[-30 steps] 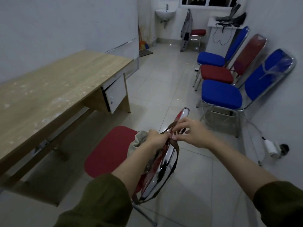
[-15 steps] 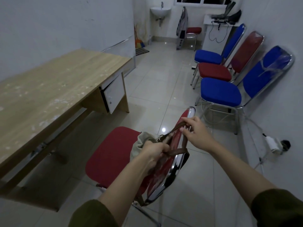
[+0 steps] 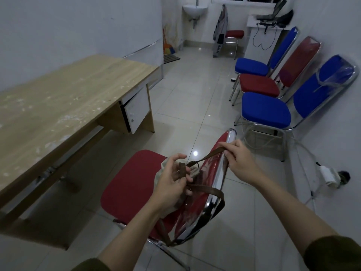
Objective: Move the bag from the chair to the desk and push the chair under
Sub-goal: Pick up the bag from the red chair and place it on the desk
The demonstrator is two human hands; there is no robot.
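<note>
My left hand (image 3: pixel 172 178) is over the back part of the red chair (image 3: pixel 130 188). Its fingers are curled but loose, and one end of a brown strap (image 3: pixel 182 170) sticks up between my thumb and fingers. I am holding that strap lightly, not in a tight fist.

My right hand (image 3: pixel 239 162) is just past the shiny metal top of the chair back. My thumb and first fingers pinch another part of the brown strap and pull it up and to the right, so it makes a straight line down toward my left hand.

The bag (image 3: pixel 163 176) is pale and soft. It sits on the chair seat, right up against the chair back, and my left hand hides most of it. One loop of the strap goes around the metal frame of the chair back and hangs down behind it.

The bench (image 3: pixel 64 102) is on my left. It has a light wood top with pale marks on it and a small white drawer box under its far end. The chair stands out on the tiled floor (image 3: pixel 187 102) beside the bench, not under it.

On my right, two blue chairs (image 3: pixel 265 110) and a red one stand along the wall.
</note>
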